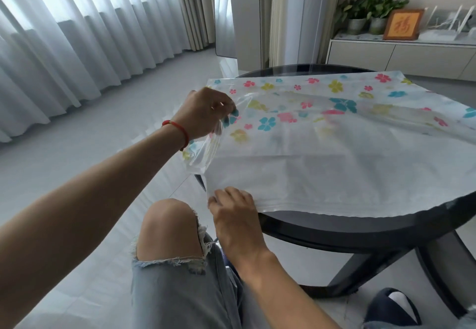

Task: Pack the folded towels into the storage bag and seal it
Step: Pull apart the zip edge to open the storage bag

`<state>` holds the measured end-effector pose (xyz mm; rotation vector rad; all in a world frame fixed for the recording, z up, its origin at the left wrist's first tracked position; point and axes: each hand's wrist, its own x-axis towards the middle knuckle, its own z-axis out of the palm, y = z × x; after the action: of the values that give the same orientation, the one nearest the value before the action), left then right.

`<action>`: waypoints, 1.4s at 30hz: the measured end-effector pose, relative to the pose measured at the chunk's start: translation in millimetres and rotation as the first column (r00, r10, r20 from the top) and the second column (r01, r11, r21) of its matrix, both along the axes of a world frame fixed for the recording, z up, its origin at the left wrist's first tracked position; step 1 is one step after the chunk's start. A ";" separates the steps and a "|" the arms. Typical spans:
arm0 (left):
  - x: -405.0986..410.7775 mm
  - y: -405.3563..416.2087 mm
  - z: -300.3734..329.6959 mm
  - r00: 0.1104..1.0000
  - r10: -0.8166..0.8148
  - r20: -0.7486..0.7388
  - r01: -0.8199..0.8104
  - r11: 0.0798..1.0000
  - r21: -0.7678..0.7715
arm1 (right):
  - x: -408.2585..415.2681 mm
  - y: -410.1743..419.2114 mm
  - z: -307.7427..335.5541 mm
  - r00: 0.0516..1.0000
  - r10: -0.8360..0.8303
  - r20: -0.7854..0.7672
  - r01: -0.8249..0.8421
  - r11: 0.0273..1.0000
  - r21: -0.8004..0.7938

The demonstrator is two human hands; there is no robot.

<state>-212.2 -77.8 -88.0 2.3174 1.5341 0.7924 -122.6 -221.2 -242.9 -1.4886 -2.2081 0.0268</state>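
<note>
While the left hand (206,112) pinches the bag's (334,148) clear top layer at the left edge and lifts it, the right hand (233,212) presses its near corner down, fingers together. Bag lies flat across the round dark table (360,228), flower print at the far end.

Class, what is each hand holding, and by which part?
Both hold the flower-printed clear plastic storage bag: left hand pinches its left edge; right hand grips its near-left corner.
</note>
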 end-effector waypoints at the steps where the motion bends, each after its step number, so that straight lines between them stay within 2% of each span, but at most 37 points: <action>1: 0.6 0.4 2.2 1.000 0.019 0.017 -0.019 1.000 0.017 | -0.4 -1.7 -3.7 1.000 0.007 -0.003 -0.007 1.000 0.003; 5: 7.6 -3.1 8.9 0.997 0.079 -0.007 -0.078 0.991 0.109 | 4.0 -0.5 -6.0 0.996 0.032 -0.080 -0.032 0.999 -0.002; 6: 9.2 -5.4 9.5 0.996 0.082 -0.026 -0.078 0.991 0.112 | 7.0 -0.3 -3.1 0.990 0.049 -0.135 -0.054 0.998 -0.034; 8: 12.3 -10.1 9.4 0.995 0.075 -0.072 -0.068 0.992 0.106 | 19.4 -0.2 6.6 0.926 0.035 -0.377 -0.095 0.985 -0.141; 10: 14.9 -14.1 7.7 0.990 0.066 -0.123 -0.050 0.990 0.130 | 42.2 2.2 19.0 0.764 -0.122 -0.634 -0.043 0.970 -0.238; 11: 15.9 -15.7 6.2 0.987 0.065 -0.145 -0.042 0.987 0.156 | 57.1 4.6 26.2 0.651 -0.221 -0.726 0.005 0.958 -0.287; 12: 16.5 -17.6 4.3 0.984 0.062 -0.167 -0.030 0.982 0.185 | 72.7 8.3 33.5 0.501 -0.309 -0.808 0.037 0.941 -0.337; 14: 16.7 -21.5 0.8 0.974 0.045 -0.222 0.007 0.974 0.227 | 106.0 19.9 47.7 0.107 -0.401 -0.910 0.016 0.916 -0.401; 16: 17.6 -27.5 -2.1 0.955 0.041 -0.294 0.032 0.971 0.238 | 139.6 29.4 60.9 -0.263 -0.408 -0.874 -0.066 0.912 -0.406; 17: 18.5 -30.9 -2.9 0.936 0.064 -0.345 0.025 0.968 0.248 | 154.5 33.2 66.7 -0.375 -0.407 -0.833 -0.092 0.910 -0.404; 18: 20.0 -34.8 -3.3 0.904 0.105 -0.414 0.009 0.964 0.265 | 166.7 35.9 70.9 -0.434 -0.410 -0.802 -0.098 0.907 -0.410; 21: 33.6 -49.0 -4.2 0.763 0.223 -0.607 0.003 0.937 0.348 | 187.2 41.1 72.9 -0.535 -0.373 -0.758 -0.096 0.918 -0.385; 24: 75.1 -62.2 -13.1 0.737 0.139 -0.661 0.128 0.932 0.339 | 189.0 37.2 75.6 -0.604 -0.324 -0.728 -0.163 0.944 -0.285; 26: 112.7 -64.9 -23.9 0.746 0.023 -0.666 0.239 0.924 0.299 | 191.8 34.3 78.8 -0.532 -0.338 -0.777 -0.161 0.940 -0.299; 28: 142.7 -60.1 -30.4 0.739 -0.029 -0.673 0.298 0.910 0.287 | 198.5 29.0 80.7 -0.349 -0.374 -0.859 -0.130 0.927 -0.351; 29: 152.2 -55.4 -31.2 0.727 -0.020 -0.687 0.299 0.909 0.290 | 204.4 24.4 77.9 -0.193 -0.404 -0.894 -0.097 0.915 -0.392; 31: 162.4 -43.8 -31.0 0.708 0.009 -0.706 0.280 0.914 0.293 | 220.4 11.5 63.7 0.242 -0.459 -0.855 0.031 0.884 -0.466; 32: 165.5 -38.4 -28.6 0.703 0.018 -0.711 0.280 0.912 0.299 | 228.2 5.5 51.4 0.478 -0.477 -0.738 0.104 0.865 -0.491; 33: 168.1 -33.4 -25.0 0.702 0.023 -0.712 0.286 0.906 0.311 | 234.7 1.8 37.5 0.694 -0.487 -0.531 0.204 0.840 -0.504; 34: 170.8 -28.9 -20.6 0.709 0.023 -0.705 0.295 0.898 0.325 | 239.2 -0.3 23.6 0.833 -0.480 -0.274 0.324 0.826 -0.462; 35: 173.9 -24.3 -14.8 0.719 0.024 -0.694 0.304 0.888 0.345 | 242.2 -1.1 12.2 0.886 -0.460 -0.063 0.406 0.833 -0.375; 36: 177.2 -19.8 -8.0 0.729 0.029 -0.684 0.312 0.876 0.369 | 244.0 -0.7 4.5 0.895 -0.442 0.062 0.439 0.844 -0.308; 37: 180.4 -16.1 -0.3 0.739 0.036 -0.672 0.317 0.862 0.395 | 245.1 0.4 0.5 0.897 -0.427 0.114 0.441 0.850 -0.287; 42: 200.2 -9.3 31.5 0.763 0.061 -0.643 0.325 0.824 0.464 | 272.6 13.5 10.0 0.939 -0.338 0.057 0.336 0.873 -0.353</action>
<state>-12.0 -87.1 -56.5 3.3702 1.4448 0.4523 150.0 -207.7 -233.0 -2.0542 -1.9776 0.3379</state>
